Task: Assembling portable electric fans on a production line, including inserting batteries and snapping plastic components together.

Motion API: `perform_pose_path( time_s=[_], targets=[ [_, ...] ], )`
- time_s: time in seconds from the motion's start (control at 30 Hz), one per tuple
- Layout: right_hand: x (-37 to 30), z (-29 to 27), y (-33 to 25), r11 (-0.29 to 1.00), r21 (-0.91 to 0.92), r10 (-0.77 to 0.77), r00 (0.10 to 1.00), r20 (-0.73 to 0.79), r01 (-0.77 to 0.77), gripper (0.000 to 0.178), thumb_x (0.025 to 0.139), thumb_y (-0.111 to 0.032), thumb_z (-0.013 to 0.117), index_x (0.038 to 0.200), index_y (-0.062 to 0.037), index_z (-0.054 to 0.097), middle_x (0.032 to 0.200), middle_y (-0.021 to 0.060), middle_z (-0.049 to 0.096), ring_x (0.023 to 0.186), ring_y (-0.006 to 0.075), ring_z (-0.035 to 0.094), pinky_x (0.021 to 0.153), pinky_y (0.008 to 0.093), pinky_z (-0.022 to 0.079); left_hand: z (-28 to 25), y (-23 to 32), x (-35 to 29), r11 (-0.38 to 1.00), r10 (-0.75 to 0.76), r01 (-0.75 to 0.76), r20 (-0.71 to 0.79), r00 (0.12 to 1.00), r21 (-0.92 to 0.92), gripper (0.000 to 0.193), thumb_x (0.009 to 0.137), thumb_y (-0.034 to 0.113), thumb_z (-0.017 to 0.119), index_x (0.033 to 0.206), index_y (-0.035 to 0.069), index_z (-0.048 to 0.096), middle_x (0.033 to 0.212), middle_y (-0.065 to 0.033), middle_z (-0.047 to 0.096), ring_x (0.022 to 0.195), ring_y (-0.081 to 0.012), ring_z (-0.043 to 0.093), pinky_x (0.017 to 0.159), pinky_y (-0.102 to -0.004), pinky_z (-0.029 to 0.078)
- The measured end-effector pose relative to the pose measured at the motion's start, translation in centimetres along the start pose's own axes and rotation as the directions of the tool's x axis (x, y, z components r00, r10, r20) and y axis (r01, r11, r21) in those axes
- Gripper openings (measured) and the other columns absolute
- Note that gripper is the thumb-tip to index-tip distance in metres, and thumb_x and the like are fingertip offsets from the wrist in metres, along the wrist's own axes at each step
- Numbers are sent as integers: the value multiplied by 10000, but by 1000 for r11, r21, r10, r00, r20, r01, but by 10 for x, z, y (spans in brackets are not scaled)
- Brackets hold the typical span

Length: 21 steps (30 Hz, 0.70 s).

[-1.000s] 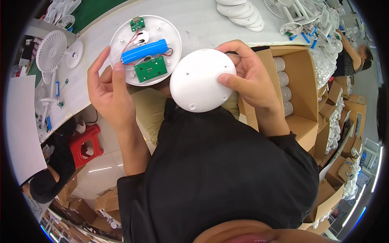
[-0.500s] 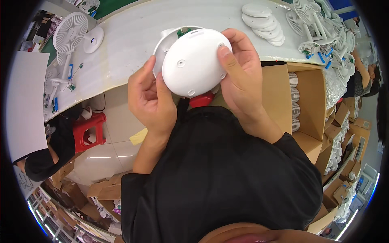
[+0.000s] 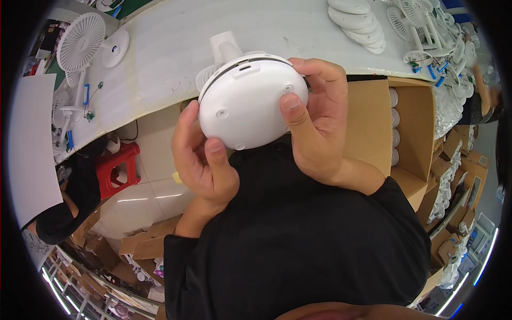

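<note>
A white desk fan is held upside down over the table's front edge, with its round bottom cover (image 3: 250, 109) facing me. A thin dark gap runs between the cover and the base shell (image 3: 266, 56) along the far side. Behind it show the fan's neck (image 3: 226, 49) and part of its grille (image 3: 205, 77). My left hand (image 3: 205, 152) is closed on the left edge of the base, thumb at the cover's lower rim. My right hand (image 3: 320, 112) grips the right edge, its thumb pressed on the cover near a screw hole.
Spare round covers (image 3: 357, 24) lie stacked on the white table (image 3: 170, 58). Small fans (image 3: 80, 42) stand at its left; more fans (image 3: 416, 21) with blue batteries (image 3: 431, 71) crowd the right. An open carton (image 3: 410, 133) is at my right, a red stool (image 3: 118, 170) at left.
The cover has come down over the base shell, hiding the green circuit board seen before. The fan has tilted and moved slightly nearer to me, with both hands still on it.
</note>
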State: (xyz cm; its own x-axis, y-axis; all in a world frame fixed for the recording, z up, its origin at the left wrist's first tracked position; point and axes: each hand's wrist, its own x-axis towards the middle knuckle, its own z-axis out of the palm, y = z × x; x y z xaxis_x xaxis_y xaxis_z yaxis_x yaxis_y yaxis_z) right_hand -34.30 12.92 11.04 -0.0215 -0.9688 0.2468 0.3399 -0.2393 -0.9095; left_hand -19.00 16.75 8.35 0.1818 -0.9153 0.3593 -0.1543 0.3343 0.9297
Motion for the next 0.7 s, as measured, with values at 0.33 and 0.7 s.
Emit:
perform_pose_path(
  time_s=[0.33, 0.7],
  targets=[
    [-5, -6, 4, 985, -156, -68, 996, 59, 76, 414, 914, -52, 617, 1281, -30, 426, 1157, 92, 452, 954, 188, 492, 863, 294, 452, -10, 7, -1, 997, -13, 6, 91, 996, 71, 509, 1040, 292, 466, 1425, -32, 396, 1336, -244, 556, 1163, -281, 584, 972, -351, 472],
    [-3, -12, -9, 951, -308, 106, 969, 222, -33, 439, 893, -74, 622, 1299, 7, 477, 1138, 96, 495, 953, 180, 485, 875, 273, 415, -18, 21, 7, 980, -199, 199, 80, 977, 4, 491, 974, 308, 588, 1282, -66, 514, 1114, -170, 629, 910, -202, 601, 811, -291, 494]
  ],
)
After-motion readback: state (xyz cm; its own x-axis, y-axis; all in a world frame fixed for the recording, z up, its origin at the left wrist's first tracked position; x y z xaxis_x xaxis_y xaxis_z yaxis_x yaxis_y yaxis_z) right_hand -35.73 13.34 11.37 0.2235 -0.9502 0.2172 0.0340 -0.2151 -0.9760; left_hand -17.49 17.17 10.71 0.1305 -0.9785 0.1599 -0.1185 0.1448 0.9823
